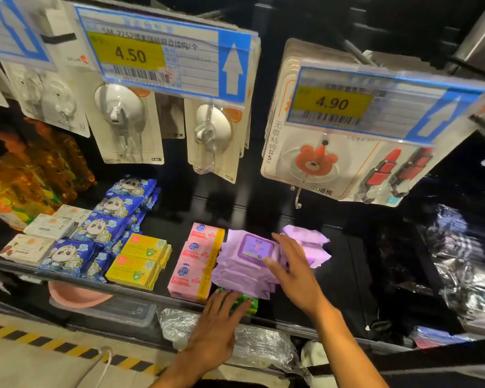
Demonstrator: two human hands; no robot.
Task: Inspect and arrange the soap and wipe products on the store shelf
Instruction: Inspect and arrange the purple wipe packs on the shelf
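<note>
A stack of purple wipe packs (244, 261) sits on the black shelf (345, 264), with more purple packs (308, 242) behind it. My right hand (294, 270) lies on the stack's right side, fingers spread over the top pack. My left hand (219, 323) rests flat at the shelf's front edge, partly covering a green pack (249, 301). Left of the stack stand pink soap boxes (196, 261), yellow soap boxes (140, 261), blue panda-print packs (107, 225) and white soap boxes (39, 233).
Carded suction hooks (123, 113) and bear hooks (314, 161) hang above, under price tags 4.50 (157, 54) and 4.90 (375, 107). Orange refill bags (28, 169) fill the far left. Foil-wrapped goods (465, 264) lie at right. A pink basin (76, 295) sits on the lower shelf.
</note>
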